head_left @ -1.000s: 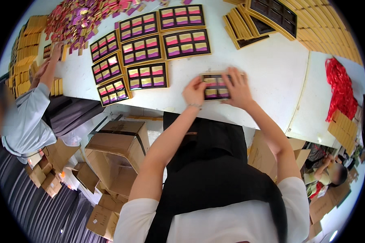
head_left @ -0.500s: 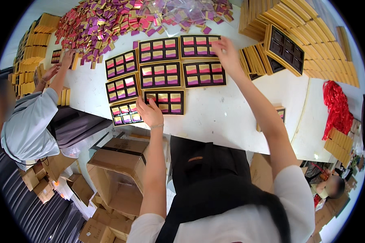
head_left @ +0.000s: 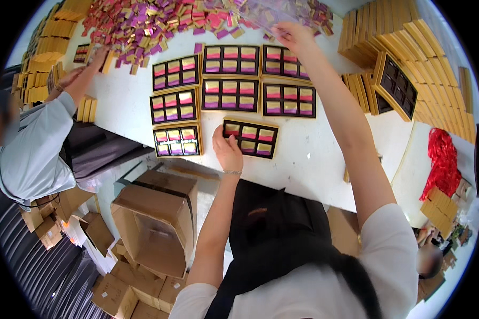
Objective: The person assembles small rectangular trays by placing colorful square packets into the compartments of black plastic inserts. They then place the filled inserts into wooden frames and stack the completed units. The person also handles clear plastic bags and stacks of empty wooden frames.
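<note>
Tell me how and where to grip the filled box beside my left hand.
Probably the filled box by its short right edge, coming from the right: it lies flat, bare white table borders that end, and the left hand is at its left end.

The right hand has left one tray for clear plastic, and another tray now sits askew.
</note>
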`<action>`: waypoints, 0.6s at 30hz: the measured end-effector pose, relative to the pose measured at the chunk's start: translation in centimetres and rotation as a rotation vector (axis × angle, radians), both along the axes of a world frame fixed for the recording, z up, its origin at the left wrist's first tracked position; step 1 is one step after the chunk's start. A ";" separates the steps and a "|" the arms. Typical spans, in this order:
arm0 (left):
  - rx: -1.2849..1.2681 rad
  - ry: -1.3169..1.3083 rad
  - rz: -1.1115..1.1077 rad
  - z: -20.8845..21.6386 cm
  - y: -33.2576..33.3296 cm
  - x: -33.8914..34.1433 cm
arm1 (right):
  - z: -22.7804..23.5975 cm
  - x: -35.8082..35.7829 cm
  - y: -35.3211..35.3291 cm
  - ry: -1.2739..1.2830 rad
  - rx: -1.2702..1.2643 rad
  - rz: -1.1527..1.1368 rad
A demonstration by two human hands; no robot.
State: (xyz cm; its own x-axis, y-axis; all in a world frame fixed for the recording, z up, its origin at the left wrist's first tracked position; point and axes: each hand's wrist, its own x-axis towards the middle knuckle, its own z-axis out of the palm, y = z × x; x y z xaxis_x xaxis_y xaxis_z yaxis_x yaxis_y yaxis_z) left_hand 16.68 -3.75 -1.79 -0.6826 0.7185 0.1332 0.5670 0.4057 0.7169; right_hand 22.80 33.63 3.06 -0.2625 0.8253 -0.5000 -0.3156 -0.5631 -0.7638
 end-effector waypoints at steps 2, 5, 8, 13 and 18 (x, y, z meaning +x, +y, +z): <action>0.024 -0.162 -0.040 0.7 -0.4 2.6 | 0.7 5.6 -4.2 0.058 -0.040 0.044; 0.011 -0.497 -0.033 3.3 -0.7 4.2 | 6.8 11.8 -15.2 -0.219 0.039 0.081; 0.047 -1.571 0.228 9.8 2.0 2.6 | 6.4 18.0 -24.4 -0.645 0.966 0.378; -0.051 -1.739 -0.281 11.9 1.7 1.1 | 9.7 20.8 -29.0 -0.823 1.155 1.098; 0.011 -1.862 -0.380 11.2 0.9 4.4 | 9.8 21.0 -29.8 -0.955 0.927 1.038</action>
